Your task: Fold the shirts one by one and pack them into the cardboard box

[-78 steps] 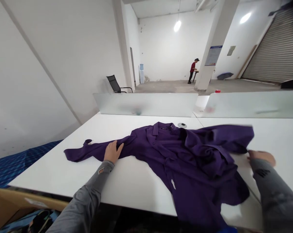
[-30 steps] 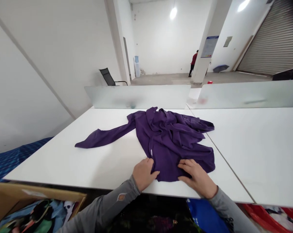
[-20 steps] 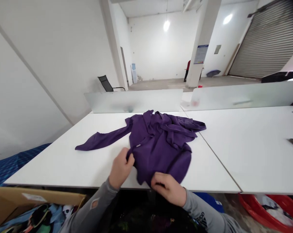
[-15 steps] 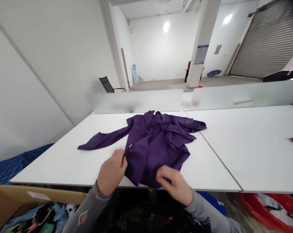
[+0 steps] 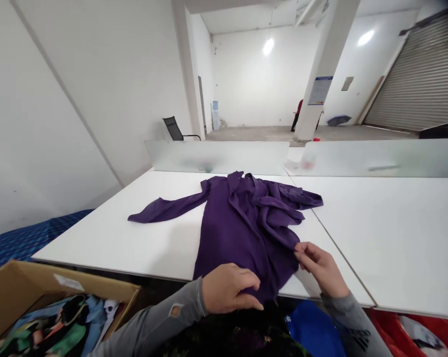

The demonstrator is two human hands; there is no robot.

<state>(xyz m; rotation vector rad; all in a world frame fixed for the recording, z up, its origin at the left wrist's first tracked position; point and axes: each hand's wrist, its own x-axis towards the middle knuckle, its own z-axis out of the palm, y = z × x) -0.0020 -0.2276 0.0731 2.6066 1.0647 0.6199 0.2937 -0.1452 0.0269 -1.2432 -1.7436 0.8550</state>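
A purple long-sleeved shirt (image 5: 242, 223) lies on the white table (image 5: 135, 238), collar towards the far side, one sleeve stretched out to the left and the right side folded in over the body. My left hand (image 5: 229, 292) grips the shirt's bottom hem at the near table edge, fingers curled over the cloth. My right hand (image 5: 318, 267) pinches the lower right edge of the shirt between thumb and fingers. Both arms wear grey sleeves.
A cardboard box (image 5: 30, 292) of mixed clothes stands at the lower left. A red basket (image 5: 424, 332) sits at the lower right, something blue (image 5: 313, 332) below the table edge. Frosted dividers (image 5: 224, 156) line the table's far side. A person in red stands by the far pillar (image 5: 320, 79).
The shirt's lower part, bunched up half a second ago, now lies smoothed down to the table edge. My left hand moved to the hem; my right hand moved right to the side edge.
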